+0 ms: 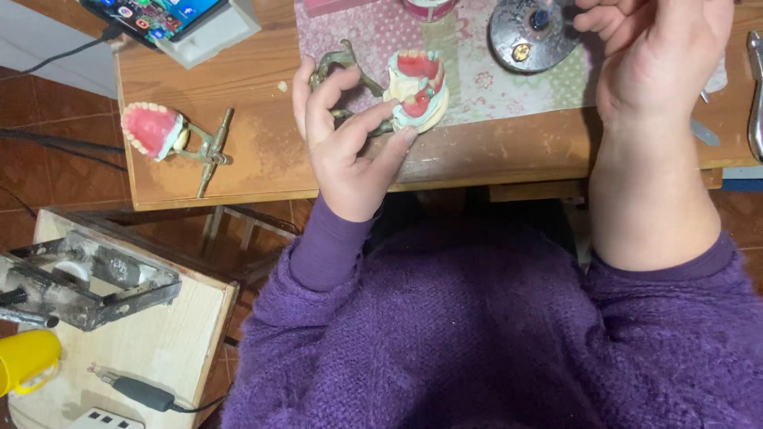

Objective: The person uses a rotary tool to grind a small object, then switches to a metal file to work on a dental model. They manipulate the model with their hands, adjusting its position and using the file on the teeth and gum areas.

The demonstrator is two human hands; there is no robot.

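The left hand [343, 135] was closed around a model of teeth [415, 89] on a metal frame, above the front edge of the wooden counter [254, 151]. The right hand [656, 56] was raised to the right of the model; its fingers could not be made out. Another teeth model [155, 129] lay to the left of the held one.

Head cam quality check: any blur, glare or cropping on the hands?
Head view: left hand and the denture model it holds are fairly sharp; right hand is slightly soft and cropped by the top edge; lighting even, no strong glare, mild glints on the metal base.
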